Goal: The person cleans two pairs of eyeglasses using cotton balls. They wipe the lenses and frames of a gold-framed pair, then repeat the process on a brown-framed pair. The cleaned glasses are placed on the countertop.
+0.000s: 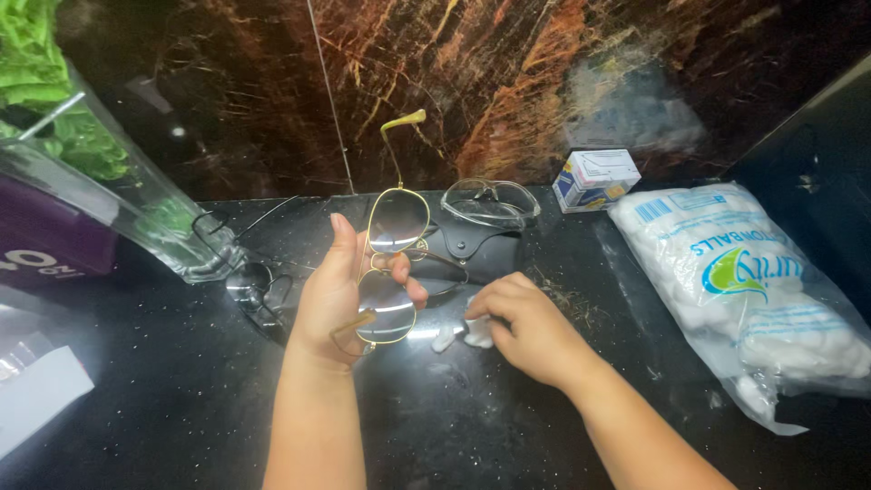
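My left hand [337, 295] holds a pair of gold-framed glasses [390, 263] upright over the black counter, fingers around the frame near the bridge, one temple sticking up. My right hand [522, 322] rests on the counter just to the right, fingertips pinching a white cotton ball [475, 332]. Another small bit of cotton [444, 338] lies beside it. Behind the glasses sits a black glasses case [485, 249].
Clear safety glasses [490, 201] lie at the back. Dark-framed glasses [254, 281] lie left. A small white and blue box [594, 179] and a plastic bag of cotton balls [753, 290] are on the right. A glass vase [118, 195] with greenery stands left, a white box [36, 395] at the left edge.
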